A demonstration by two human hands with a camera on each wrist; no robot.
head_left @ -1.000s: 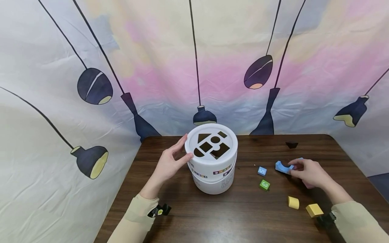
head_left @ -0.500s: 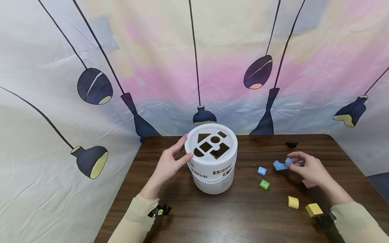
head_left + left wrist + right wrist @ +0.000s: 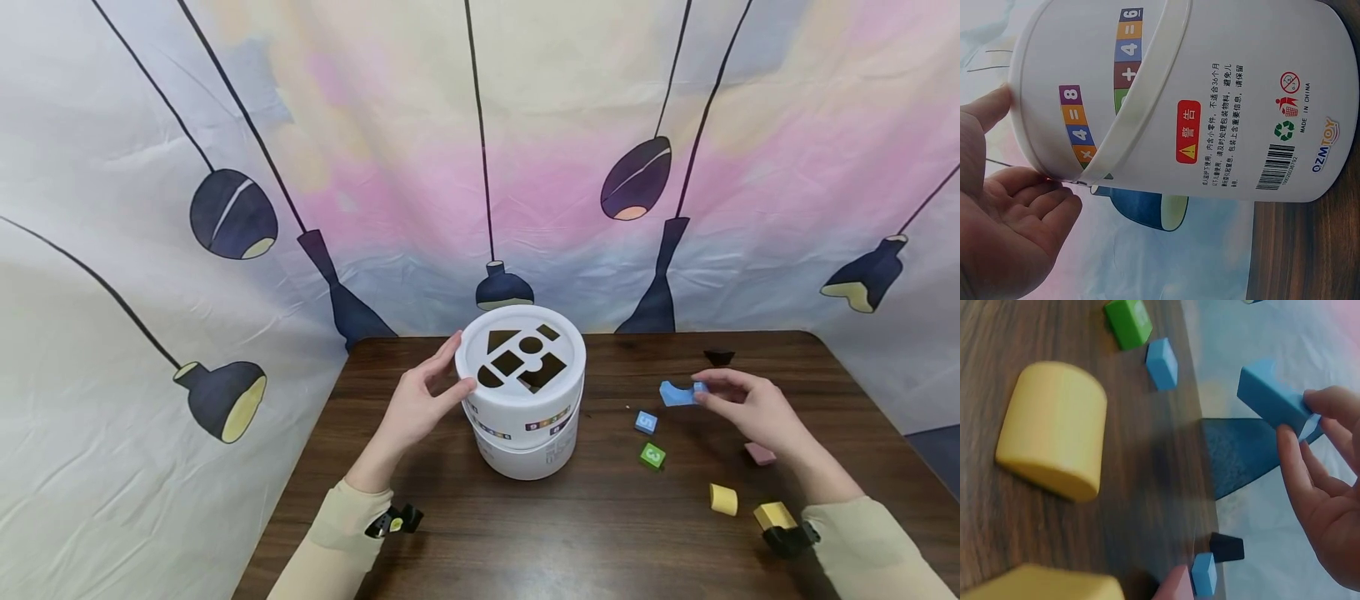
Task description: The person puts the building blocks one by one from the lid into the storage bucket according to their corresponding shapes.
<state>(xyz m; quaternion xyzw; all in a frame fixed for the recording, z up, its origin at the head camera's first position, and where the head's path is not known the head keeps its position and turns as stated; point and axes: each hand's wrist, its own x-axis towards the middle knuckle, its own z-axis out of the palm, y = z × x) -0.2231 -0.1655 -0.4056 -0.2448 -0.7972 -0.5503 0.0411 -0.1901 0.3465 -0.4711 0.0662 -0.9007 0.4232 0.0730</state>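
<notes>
A white bucket [image 3: 498,460] with a strap handle stands upright mid-table. Its white lid [image 3: 576,354] has several cut-out shapes. My left hand [image 3: 408,408] touches the lid's rim from the left, thumb and fingers spread apart; the left wrist view shows the fingers loosely bent at the edge. With thumb and fingertips my right hand [image 3: 753,408] pinches one end of a light blue arch block [image 3: 678,395]. In the right wrist view this blue arch block [image 3: 1272,400] is tilted in the fingertips, in the air.
Right of the bucket lie a small blue number block [image 3: 646,422], a green number block [image 3: 652,456], a yellow half-round block [image 3: 723,499], a yellow block [image 3: 772,513] and a pink block [image 3: 761,453]. A black piece [image 3: 718,357] and another blue block [image 3: 1204,575] lie farther back.
My right hand has lifted the blue arch block and brought it left and toward the back, uncovering the pink block. The left hand and the bucket have stayed put.
</notes>
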